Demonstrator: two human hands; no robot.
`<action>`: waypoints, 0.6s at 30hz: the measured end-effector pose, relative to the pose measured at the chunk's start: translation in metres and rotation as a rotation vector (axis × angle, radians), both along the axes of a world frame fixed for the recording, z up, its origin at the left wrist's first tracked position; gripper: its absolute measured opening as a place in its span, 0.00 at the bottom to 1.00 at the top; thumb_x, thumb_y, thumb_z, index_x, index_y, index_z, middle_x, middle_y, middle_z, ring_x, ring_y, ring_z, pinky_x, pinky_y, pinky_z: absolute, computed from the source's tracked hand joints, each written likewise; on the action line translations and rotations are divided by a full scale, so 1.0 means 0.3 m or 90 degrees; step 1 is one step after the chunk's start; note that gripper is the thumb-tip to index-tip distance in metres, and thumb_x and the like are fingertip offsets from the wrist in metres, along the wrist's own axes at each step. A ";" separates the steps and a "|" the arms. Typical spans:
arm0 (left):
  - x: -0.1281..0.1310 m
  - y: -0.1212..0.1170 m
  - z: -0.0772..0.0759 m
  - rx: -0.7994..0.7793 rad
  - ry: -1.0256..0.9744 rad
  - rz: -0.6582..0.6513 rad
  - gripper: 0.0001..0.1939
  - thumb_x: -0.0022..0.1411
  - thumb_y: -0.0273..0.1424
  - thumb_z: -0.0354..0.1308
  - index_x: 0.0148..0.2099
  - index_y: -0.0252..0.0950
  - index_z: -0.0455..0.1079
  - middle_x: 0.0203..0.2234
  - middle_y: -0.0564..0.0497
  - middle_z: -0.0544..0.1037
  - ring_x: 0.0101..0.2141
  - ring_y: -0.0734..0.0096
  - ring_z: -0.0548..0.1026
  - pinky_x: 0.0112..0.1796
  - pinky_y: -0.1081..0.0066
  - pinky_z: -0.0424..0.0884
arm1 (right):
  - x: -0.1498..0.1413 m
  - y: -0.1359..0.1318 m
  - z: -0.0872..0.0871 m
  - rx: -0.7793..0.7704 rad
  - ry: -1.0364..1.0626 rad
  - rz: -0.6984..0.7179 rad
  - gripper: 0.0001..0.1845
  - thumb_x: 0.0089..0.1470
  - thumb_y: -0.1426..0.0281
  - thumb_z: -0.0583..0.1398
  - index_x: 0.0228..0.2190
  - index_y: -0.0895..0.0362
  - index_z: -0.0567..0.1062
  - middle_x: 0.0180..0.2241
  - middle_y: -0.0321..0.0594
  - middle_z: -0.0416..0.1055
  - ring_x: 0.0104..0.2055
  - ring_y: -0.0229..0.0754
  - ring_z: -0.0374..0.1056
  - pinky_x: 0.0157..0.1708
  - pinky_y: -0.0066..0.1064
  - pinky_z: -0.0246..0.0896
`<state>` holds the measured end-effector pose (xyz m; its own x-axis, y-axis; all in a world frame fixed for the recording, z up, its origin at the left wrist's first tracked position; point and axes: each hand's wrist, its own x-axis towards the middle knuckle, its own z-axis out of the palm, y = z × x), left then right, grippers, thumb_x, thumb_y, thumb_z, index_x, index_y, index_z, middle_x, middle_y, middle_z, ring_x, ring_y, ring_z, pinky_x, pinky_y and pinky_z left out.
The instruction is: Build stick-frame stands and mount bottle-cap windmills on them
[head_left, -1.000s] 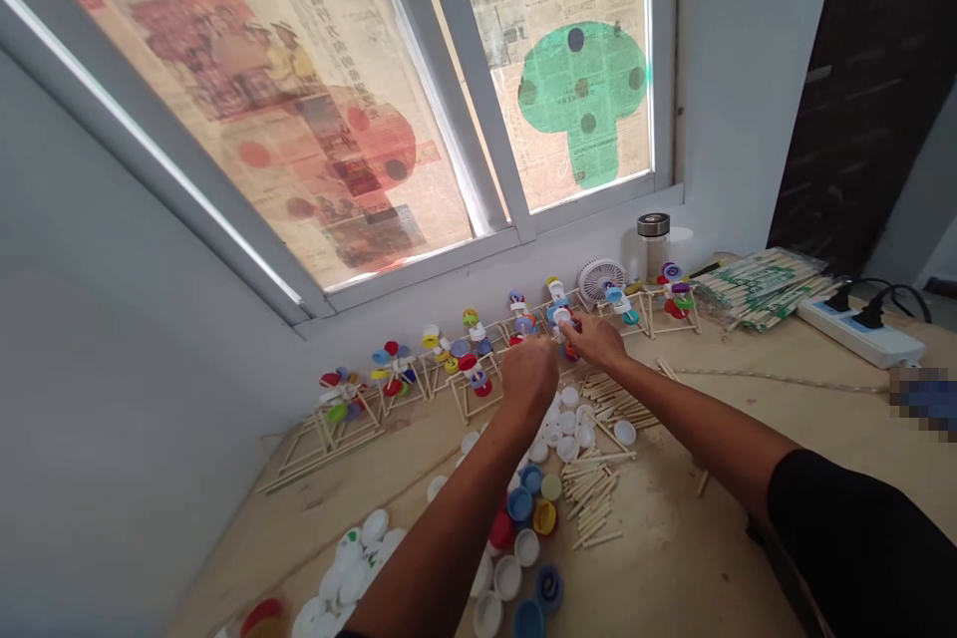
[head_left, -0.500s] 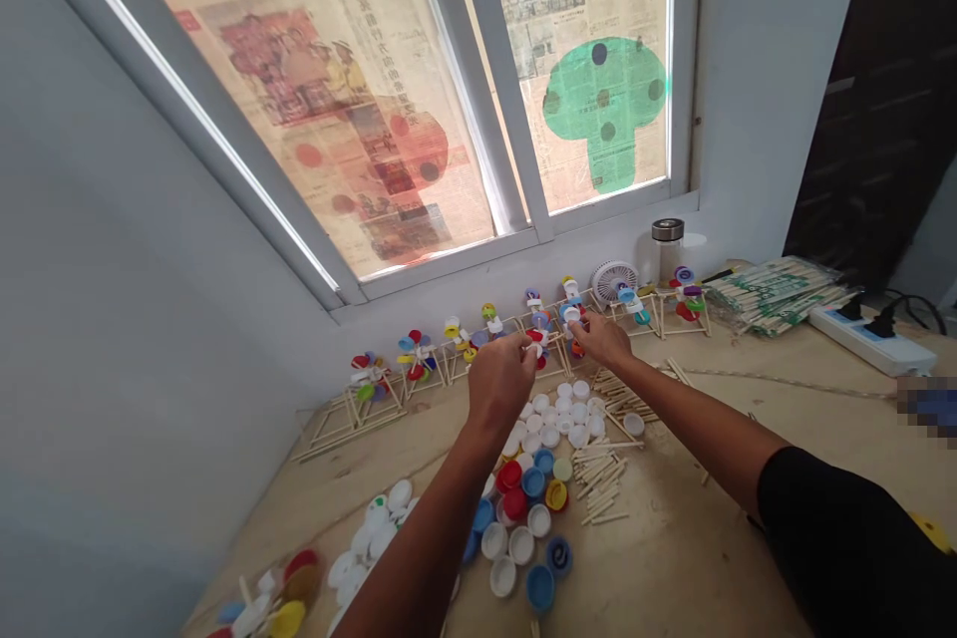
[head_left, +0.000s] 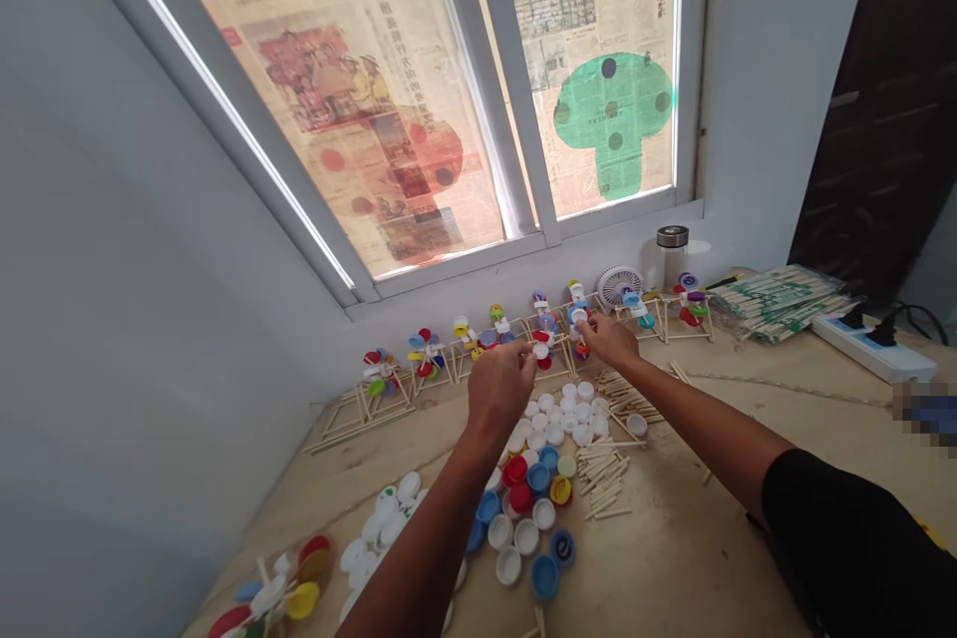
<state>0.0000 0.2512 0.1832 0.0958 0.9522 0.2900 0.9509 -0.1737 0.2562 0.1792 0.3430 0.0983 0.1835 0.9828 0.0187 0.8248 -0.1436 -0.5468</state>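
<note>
The left hand (head_left: 497, 387) and right hand (head_left: 609, 339), their grip hidden and impossible to tell, meet at a cap-and-stick pinwheel (head_left: 544, 344) in a long built row on the desk (head_left: 673, 538), with loose caps (head_left: 523, 483) and sticks (head_left: 602, 474) remaining nearby.

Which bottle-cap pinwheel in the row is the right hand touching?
The third pinwheel from the row's right end: the right hand is on it, while the left hand is at the next one leftward.
</note>
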 end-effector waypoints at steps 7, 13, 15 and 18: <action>-0.004 -0.023 0.005 0.011 -0.015 -0.006 0.11 0.59 0.30 0.53 0.39 0.39 0.78 0.31 0.48 0.81 0.35 0.66 0.77 0.34 0.72 0.64 | 0.020 -0.024 0.023 0.003 -0.006 -0.007 0.17 0.59 0.63 0.56 0.48 0.58 0.69 0.48 0.43 0.68 0.45 0.42 0.68 0.44 0.42 0.66; -0.003 -0.041 0.012 0.021 -0.064 -0.022 0.11 0.58 0.29 0.53 0.37 0.37 0.78 0.31 0.46 0.81 0.34 0.64 0.77 0.34 0.71 0.63 | 0.028 -0.041 0.017 0.011 0.004 -0.016 0.17 0.59 0.63 0.56 0.48 0.58 0.69 0.48 0.43 0.68 0.45 0.42 0.68 0.44 0.41 0.66; -0.005 -0.051 0.015 0.026 -0.095 -0.027 0.12 0.59 0.29 0.53 0.37 0.37 0.78 0.30 0.46 0.81 0.33 0.65 0.76 0.34 0.71 0.64 | 0.035 -0.045 0.015 0.019 0.010 -0.024 0.17 0.59 0.63 0.56 0.48 0.57 0.69 0.48 0.43 0.68 0.45 0.42 0.68 0.44 0.41 0.66; -0.010 -0.071 0.021 0.025 -0.162 -0.043 0.12 0.59 0.28 0.52 0.36 0.36 0.78 0.26 0.48 0.80 0.30 0.67 0.75 0.33 0.72 0.64 | 0.060 -0.051 0.017 0.039 0.020 -0.036 0.17 0.59 0.63 0.56 0.48 0.57 0.69 0.48 0.44 0.68 0.46 0.43 0.68 0.44 0.42 0.66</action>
<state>-0.0028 0.2299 0.1895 0.0781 0.9338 0.3491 0.8429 -0.2488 0.4770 0.1972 0.3277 0.1033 0.2402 0.9680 0.0724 0.7984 -0.1546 -0.5819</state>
